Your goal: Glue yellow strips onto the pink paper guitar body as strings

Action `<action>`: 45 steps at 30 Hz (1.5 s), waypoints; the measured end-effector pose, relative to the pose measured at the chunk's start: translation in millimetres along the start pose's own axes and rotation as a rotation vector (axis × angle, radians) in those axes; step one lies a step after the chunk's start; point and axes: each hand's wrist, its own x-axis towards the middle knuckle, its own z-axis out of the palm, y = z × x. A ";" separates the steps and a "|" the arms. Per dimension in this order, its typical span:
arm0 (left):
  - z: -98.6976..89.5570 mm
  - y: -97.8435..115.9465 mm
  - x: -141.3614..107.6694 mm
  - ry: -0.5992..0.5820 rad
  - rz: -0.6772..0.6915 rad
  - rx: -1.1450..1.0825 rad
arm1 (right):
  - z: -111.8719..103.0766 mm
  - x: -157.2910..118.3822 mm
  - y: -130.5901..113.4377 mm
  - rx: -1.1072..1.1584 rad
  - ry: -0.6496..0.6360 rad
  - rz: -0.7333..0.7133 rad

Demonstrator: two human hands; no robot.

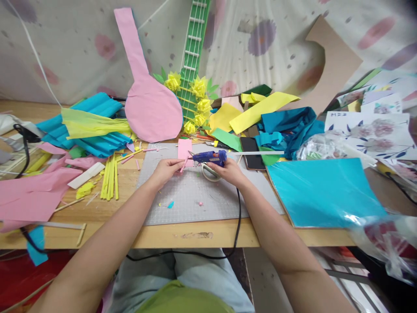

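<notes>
My right hand (pixel 230 171) is wrapped round a blue glue gun (pixel 211 157). A long white glue stick (pixel 257 153) juts from the gun's back, and its nozzle points left. Between the fingers of my left hand (pixel 168 171) is a thin pink paper strip (pixel 184 164), close by the nozzle. Whether the nozzle touches the strip, I cannot tell. Just behind lies a flat pink paper piece (pixel 185 148). Scissors (pixel 210 173) with pale handles rest under the gun, partly hidden. All this is over a grey cutting mat (pixel 192 211) with small scraps on it.
A black cord (pixel 239 217) runs from the gun over the table edge. Yellow strips (pixel 110 178) and blue crepe paper (pixel 97 108) lie left. A pink guitar-shaped cutout (pixel 153 108) and a green fretted neck (pixel 193 56) stand behind. Right are a phone (pixel 252 152) and blue sheets (pixel 325 191).
</notes>
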 end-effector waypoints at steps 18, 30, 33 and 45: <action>-0.3 -0.4 -0.1 0.000 -0.009 -0.008 | -1.6 -1.2 -0.7 -0.017 0.002 -0.042; 1.4 2.5 -1.4 0.023 -0.025 -0.045 | -2.4 -4.1 -5.0 -0.001 -0.093 -0.079; 1.8 3.0 -2.0 0.034 -0.022 -0.052 | -1.7 -4.1 -5.0 -0.013 -0.098 -0.080; 2.1 3.3 -2.4 0.038 -0.019 -0.049 | -0.1 -4.3 -5.0 0.005 -0.144 -0.110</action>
